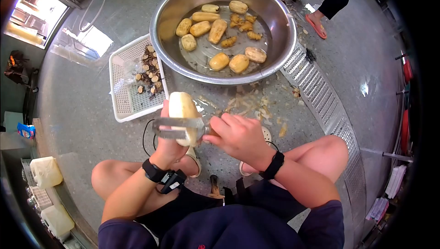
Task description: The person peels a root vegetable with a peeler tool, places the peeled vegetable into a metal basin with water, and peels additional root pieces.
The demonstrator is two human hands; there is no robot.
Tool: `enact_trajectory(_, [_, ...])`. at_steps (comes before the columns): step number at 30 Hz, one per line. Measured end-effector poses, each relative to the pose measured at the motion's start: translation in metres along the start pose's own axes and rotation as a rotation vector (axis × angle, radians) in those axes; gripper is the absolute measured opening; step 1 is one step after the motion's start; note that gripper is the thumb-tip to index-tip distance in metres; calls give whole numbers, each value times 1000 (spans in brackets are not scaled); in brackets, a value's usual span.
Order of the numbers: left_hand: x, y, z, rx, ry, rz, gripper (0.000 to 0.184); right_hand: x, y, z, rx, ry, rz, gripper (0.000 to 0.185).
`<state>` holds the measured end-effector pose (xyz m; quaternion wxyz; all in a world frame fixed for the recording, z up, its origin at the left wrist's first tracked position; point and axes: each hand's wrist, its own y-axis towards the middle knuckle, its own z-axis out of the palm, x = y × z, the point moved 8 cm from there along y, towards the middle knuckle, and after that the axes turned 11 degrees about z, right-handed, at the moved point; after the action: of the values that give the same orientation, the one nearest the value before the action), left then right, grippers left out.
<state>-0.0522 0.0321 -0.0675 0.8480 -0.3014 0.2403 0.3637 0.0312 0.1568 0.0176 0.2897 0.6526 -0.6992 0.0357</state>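
My left hand (169,150) is wrapped round a pale, peeled-looking lotus root (182,104), held upright in front of my knees. In my right hand (240,139) is the handle of a peeler (172,128), whose wide metal head lies across the lotus root. Beyond my hands stands a large metal basin (158,49) with some water in it. Several brownish-yellow lotus roots (217,31) and knobbly ginger pieces (237,21) lie in its bottom.
Left of the basin, a white plastic basket (120,75) holds dark trimmings and cut ends (149,72). Peel strips (247,104) litter the wet floor. A metal drain grate (321,93) runs along the right. Another person's sandalled foot (316,25) is at the upper right.
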Motion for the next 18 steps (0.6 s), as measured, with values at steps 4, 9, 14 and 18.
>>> enact_trajectory(4, [3,-4,-3,19,61,-24,66,-2,-2,5,20,16,9,33])
enact_trajectory(9, [6,-1,-5,75,121,-61,68,-4,3,0,-11,-9,-25,33])
enact_trajectory(14, [5,-5,-2,127,87,-62,70,-1,3,0,-10,-39,-48,33])
enact_trajectory(18, [9,-4,-9,-8,107,-104,74,-5,4,0,-20,-13,0,33])
